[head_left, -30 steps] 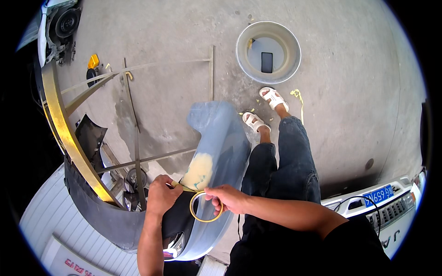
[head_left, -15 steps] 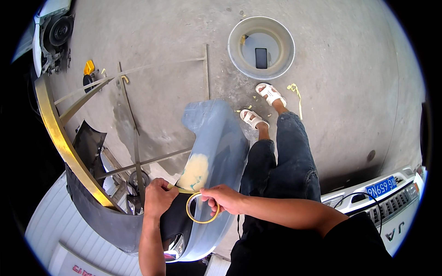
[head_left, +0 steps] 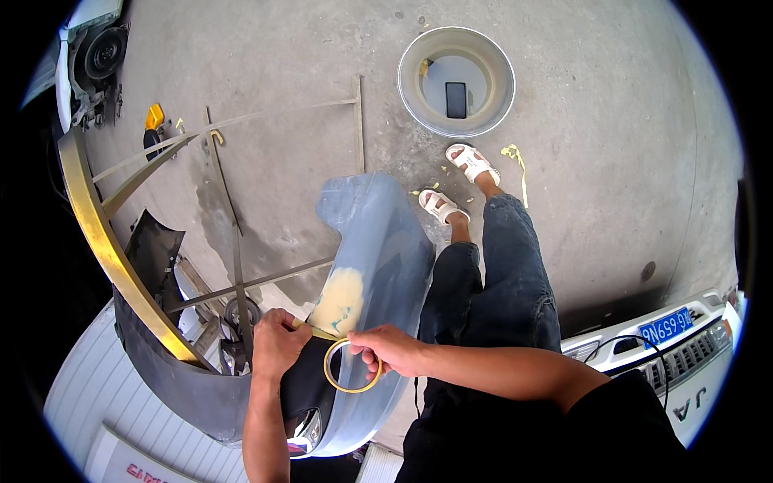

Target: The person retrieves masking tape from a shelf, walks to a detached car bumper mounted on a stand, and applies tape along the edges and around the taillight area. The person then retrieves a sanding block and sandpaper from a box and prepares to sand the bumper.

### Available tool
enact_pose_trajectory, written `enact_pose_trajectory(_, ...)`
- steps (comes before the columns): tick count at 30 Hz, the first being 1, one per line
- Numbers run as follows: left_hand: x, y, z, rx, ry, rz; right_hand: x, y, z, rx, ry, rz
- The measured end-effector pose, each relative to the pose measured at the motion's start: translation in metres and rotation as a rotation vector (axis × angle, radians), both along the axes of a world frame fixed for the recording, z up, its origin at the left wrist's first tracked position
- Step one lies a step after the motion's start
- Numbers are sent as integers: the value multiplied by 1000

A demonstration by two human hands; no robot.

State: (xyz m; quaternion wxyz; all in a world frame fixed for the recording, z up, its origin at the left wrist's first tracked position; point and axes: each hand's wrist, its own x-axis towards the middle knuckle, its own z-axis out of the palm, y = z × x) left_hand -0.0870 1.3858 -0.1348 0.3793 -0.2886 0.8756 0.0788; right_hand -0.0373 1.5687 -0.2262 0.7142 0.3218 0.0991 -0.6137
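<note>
A grey-blue car bumper (head_left: 394,249) lies in front of me, with a cream patch of filler (head_left: 338,291) showing green streaks on its side. My right hand (head_left: 390,351) grips a roll of yellow masking tape (head_left: 354,390) over the bumper, just below the patch. A short strip of tape (head_left: 322,332) runs from the roll to my left hand (head_left: 278,344). The left thumb and fingers pinch its free end at the bumper's left edge. Beneath the hands is a black section of the bumper (head_left: 314,378).
Thin metal bars of a stand (head_left: 241,282) reach left, beside a curved yellow-and-grey part (head_left: 121,258). A round metal tub (head_left: 407,88) contains a dark rectangular object (head_left: 456,101). Tape scraps (head_left: 522,165) lie by my feet. A white vehicle (head_left: 700,394) stands at lower right.
The tape strip between my hands shows more of its face. Both hands hold nearly the same places, with the roll shifted very slightly down and left.
</note>
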Motion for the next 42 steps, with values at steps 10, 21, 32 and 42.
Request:
enact_pose_trajectory(10,2,0,4,-119,-46,-144,-1,1,0,35,35,-11)
enact_pose_trajectory(21,-2,9,24,311,102,-927,2,0,1,72,106,-35)
enact_pose_trajectory(32,-6,7,28,450,20,-958,13,4,8,110,143,-152)
enact_pose_trajectory(42,7,-5,21,507,86,-1019,34,34,-2,248,403,-179)
